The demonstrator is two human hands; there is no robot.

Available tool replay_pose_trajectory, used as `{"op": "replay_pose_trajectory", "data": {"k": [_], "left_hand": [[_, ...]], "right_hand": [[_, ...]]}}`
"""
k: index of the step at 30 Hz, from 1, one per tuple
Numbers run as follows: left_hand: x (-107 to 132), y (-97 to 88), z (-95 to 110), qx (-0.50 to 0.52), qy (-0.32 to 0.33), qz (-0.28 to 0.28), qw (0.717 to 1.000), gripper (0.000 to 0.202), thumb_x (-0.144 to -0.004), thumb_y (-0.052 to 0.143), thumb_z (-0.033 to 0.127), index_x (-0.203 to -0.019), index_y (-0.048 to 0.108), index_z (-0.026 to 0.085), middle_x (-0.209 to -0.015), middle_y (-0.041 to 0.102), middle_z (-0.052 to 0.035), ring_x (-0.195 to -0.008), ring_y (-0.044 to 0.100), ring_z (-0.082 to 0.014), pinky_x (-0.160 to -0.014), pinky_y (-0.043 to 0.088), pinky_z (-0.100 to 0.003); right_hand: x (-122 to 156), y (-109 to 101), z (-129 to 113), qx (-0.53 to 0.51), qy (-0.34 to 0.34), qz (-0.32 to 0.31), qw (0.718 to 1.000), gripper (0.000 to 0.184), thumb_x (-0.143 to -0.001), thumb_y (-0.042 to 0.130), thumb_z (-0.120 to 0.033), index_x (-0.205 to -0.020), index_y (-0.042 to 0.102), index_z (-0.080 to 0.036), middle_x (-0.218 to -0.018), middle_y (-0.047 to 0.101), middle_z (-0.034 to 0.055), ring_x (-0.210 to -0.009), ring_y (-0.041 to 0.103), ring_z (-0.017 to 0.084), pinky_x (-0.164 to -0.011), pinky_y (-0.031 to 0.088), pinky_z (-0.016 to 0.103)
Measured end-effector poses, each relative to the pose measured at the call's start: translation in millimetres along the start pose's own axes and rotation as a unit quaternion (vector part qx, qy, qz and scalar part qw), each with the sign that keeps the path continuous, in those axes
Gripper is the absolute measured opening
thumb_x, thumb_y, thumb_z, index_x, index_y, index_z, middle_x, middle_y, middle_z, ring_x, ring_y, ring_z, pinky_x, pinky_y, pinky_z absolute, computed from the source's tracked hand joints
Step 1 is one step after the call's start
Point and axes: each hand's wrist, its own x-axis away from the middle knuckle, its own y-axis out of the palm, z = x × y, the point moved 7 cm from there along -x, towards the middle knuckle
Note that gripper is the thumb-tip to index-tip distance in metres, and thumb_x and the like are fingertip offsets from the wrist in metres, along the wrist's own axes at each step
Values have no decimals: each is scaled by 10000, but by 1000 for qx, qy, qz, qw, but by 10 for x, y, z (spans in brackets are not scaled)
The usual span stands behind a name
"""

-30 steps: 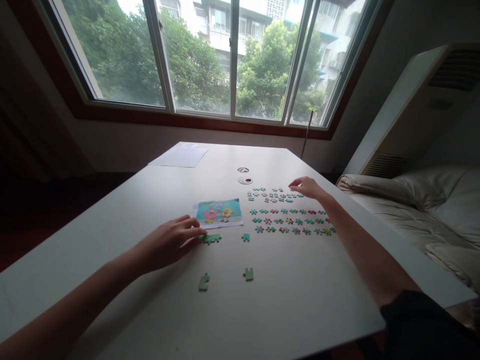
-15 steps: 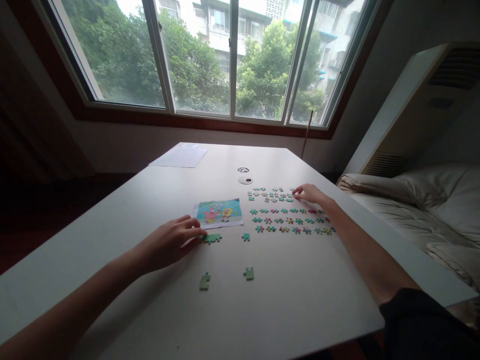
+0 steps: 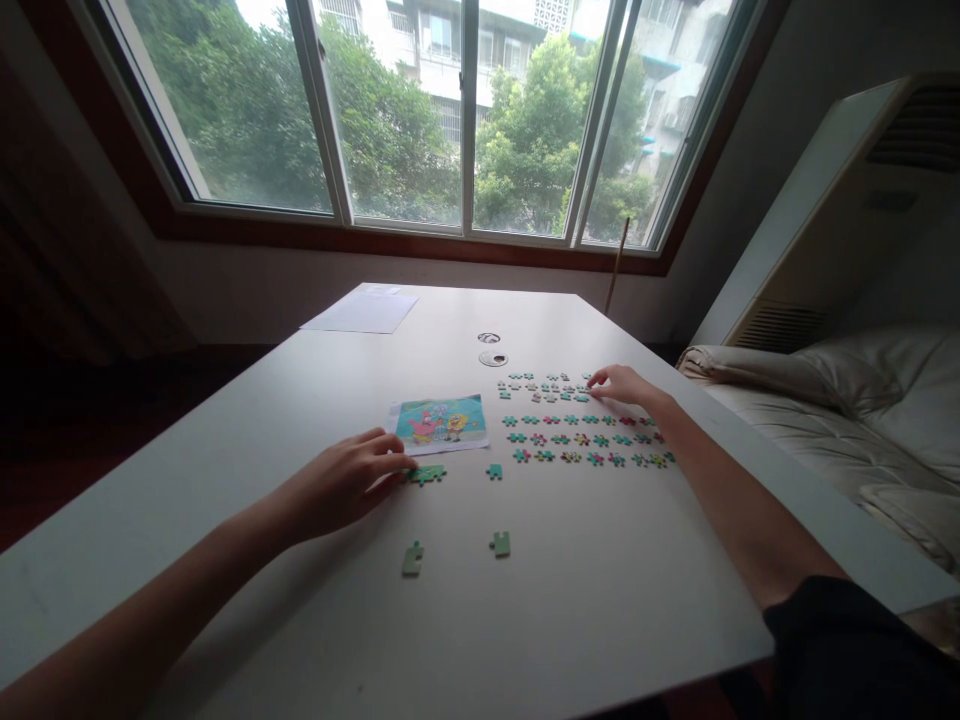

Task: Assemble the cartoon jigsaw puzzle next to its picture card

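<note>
My left hand point(image 3: 364, 470) has its thumb and index finger closed on the left end of a short strip of joined green puzzle pieces point(image 3: 430, 474). Just beyond lies a paper picture point(image 3: 441, 424) of cartoon figures. My right hand point(image 3: 621, 384) reaches to the upper rows of loose pieces, its thumb and forefinger pinched at a small puzzle piece point(image 3: 584, 389), which the fingertips partly cover. Rows of colourful pieces point(image 3: 582, 439) lie nearer me. A single teal piece point(image 3: 494, 471) sits right of the strip. Two green pieces, one on the left point(image 3: 412, 559) and one on the right point(image 3: 501, 544), lie closer.
All this lies on a white table point(image 3: 570, 600). White sheets of paper point(image 3: 361, 311) rest at its far left corner. Two round inserts point(image 3: 493, 359) are set in the tabletop. A cushioned pale seat point(image 3: 825, 400) stands to the right, and a window is behind the table.
The view has shifted slightly. Both hands stay at nearly the same places, the left at the joined strip and the right at the upper rows.
</note>
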Motion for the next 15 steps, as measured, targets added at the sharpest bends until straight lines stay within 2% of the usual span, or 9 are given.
{"op": "replay_pose_trajectory", "data": {"k": [7,15], "left_hand": [[6,-65,-60,-2,-7,18,1000,279,-897,422,190,-1036,662,218,-937,630,-85,-847,577,-199,-704,491,-306],[24,-75,-180,-5,-25,21,999,271,-905,428,222,-1019,674,210,-910,645,-84,-828,577,-200,-686,491,-308]], "right_hand": [[22,-3,-30,2,-4,-4,1000,304,-746,636,-328,-1025,702,-226,-974,696,39,-852,632,191,-707,444,239],[59,-41,-78,-6,4,2,1000,253,-714,658,-298,-943,712,-205,-960,697,42,-837,634,188,-682,447,233]]}}
